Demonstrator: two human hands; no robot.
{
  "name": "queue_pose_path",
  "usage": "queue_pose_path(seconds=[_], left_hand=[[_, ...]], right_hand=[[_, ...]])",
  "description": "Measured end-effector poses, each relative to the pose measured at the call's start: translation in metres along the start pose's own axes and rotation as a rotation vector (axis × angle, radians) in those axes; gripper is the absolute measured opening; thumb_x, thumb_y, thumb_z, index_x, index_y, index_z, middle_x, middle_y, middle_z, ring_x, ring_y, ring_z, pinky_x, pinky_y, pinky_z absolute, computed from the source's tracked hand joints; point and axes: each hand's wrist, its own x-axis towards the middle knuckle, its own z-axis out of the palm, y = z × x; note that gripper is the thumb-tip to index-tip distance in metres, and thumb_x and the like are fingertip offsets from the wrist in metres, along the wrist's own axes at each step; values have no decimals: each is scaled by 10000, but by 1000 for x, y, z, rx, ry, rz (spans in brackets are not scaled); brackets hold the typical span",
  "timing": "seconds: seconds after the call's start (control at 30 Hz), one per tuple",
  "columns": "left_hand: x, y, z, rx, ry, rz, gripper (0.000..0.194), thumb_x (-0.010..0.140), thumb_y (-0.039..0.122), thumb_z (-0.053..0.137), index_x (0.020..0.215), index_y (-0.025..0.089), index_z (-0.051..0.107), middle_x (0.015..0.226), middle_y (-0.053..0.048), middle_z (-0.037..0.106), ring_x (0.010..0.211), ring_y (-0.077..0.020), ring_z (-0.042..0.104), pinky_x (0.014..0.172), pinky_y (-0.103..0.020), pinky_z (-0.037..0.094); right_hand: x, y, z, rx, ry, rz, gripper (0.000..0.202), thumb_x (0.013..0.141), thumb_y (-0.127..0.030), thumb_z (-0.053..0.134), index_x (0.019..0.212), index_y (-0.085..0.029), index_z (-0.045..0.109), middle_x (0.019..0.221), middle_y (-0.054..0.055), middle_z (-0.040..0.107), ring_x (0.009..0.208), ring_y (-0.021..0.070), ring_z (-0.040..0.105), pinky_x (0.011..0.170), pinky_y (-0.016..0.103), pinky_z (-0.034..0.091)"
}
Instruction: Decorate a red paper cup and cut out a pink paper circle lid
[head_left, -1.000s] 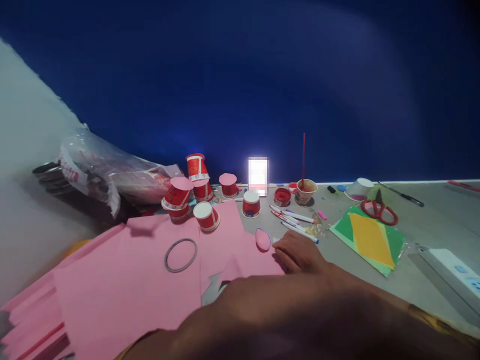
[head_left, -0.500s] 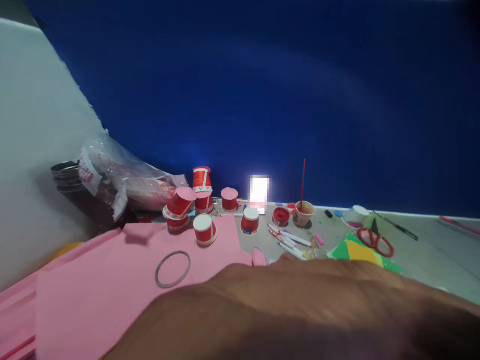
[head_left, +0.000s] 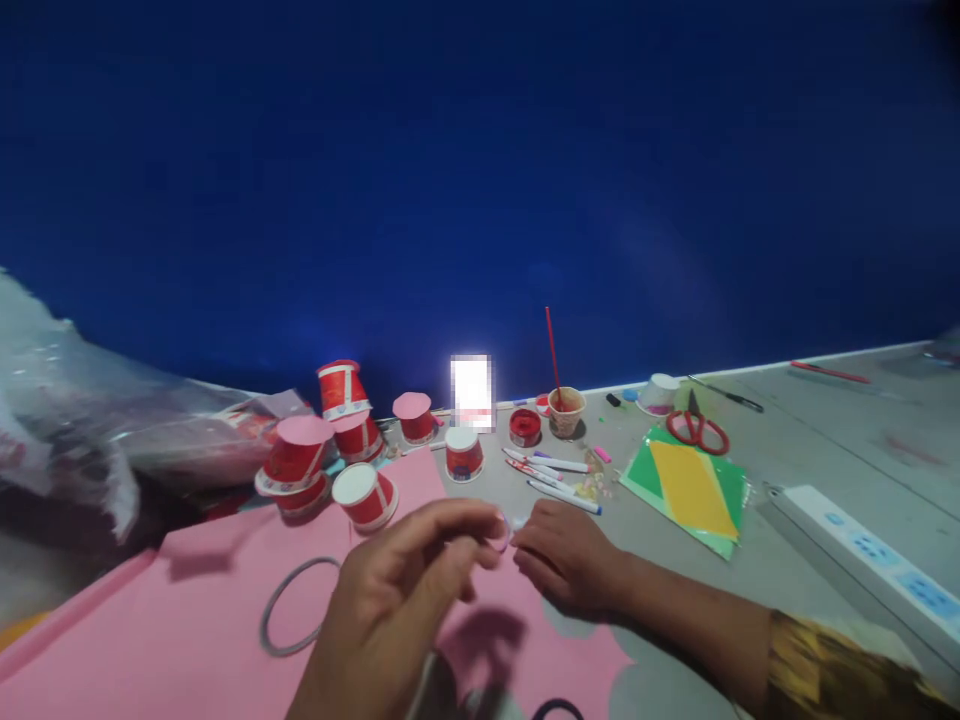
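My left hand (head_left: 401, 585) is over the pink paper (head_left: 210, 600), its fingers curled round a small pink piece (head_left: 500, 531) at the fingertips. Just right of it, my right hand (head_left: 562, 555) is closed, knuckles up, with its fingertips by the same piece; whatever it grips is hidden. A grey ring (head_left: 268, 625) lies on the paper left of my left hand. Part of a dark ring (head_left: 559, 710) shows at the bottom edge. Cut curves mark the paper's right side, below the hands.
Red paper cups (head_left: 367, 497), some with pink tops, stand behind the paper. Further right are markers (head_left: 562, 494), a cup holding a red stick (head_left: 566, 412), red scissors (head_left: 697, 432), green and yellow sheets (head_left: 686, 490) and a power strip (head_left: 870, 550). Plastic bags (head_left: 150, 400) lie left.
The large blurred hand and forearm across the foreground have drawn back, and both hands now show together. The view has turned right, bringing the power strip into sight.
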Motion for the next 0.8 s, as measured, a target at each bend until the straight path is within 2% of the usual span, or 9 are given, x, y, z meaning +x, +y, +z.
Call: queue_pose_path(seconds=[0.07,0.17,0.27,0.37,0.47,0.57,0.63,0.73,0.8], left_hand=[[25,-16,4,122,78,-124,298,881,480,704,1032,248,814,943,-80,830,802,-285,770,686,-374,626],[41,-53,12,288,112,-249,348,825,513,648,958,220,781,992,-105,835,876,-320,779,781,-419,622],[47,-78,19,493,43,-254,379,880,535,558,999,237,759,1103,-115,823,1018,-345,762,880,-451,570],[53,-79,29,685,-12,-301,392,945,521,477,1082,250,725,1161,-116,803,1063,-349,745,822,-425,507],[60,-72,43,844,-67,-322,356,974,525,470,906,237,669,1030,-136,776,983,-360,719,722,-388,404],[63,-74,53,752,16,-303,176,881,361,597,757,240,563,874,-93,716,815,-295,646,673,-356,292],[61,-78,54,687,62,-308,197,850,295,606,691,242,504,747,-50,645,709,-246,561,658,-355,251],[57,-81,48,562,124,-309,277,875,314,579,643,244,446,630,-3,538,632,-200,455,636,-347,259],[53,-82,43,438,181,-295,297,872,343,582,635,242,435,616,15,499,635,-181,436,628,-328,296]], right_hand=[[2,1,-3,8,3,16,167,1059,-233,536,967,-202,672,787,44,702,750,217,565,728,377,445],[5,2,-5,17,-25,-16,166,1053,-235,530,956,-204,661,766,34,687,706,208,541,726,372,427],[5,2,-4,-5,-39,-40,141,1031,-246,559,934,-208,654,735,20,666,684,205,521,698,369,406],[5,3,-2,-30,-41,-63,139,1017,-244,579,905,-206,651,712,17,654,679,206,504,661,370,366],[5,2,-2,-19,-29,-69,161,1022,-231,559,896,-203,655,722,24,663,677,209,486,658,371,352],[4,0,-3,-3,-26,-64,198,1041,-227,529,891,-200,655,734,34,663,681,209,475,669,367,346],[4,-1,-4,10,-41,-68,206,1049,-227,525,894,-196,657,733,37,660,686,207,475,677,362,344],[3,-2,-5,37,-58,-53,198,1054,-219,522,922,-193,667,736,37,664,688,204,480,683,358,339],[3,-3,-6,47,-64,-31,200,1057,-219,520,927,-196,671,734,35,663,688,203,484,681,358,331]])
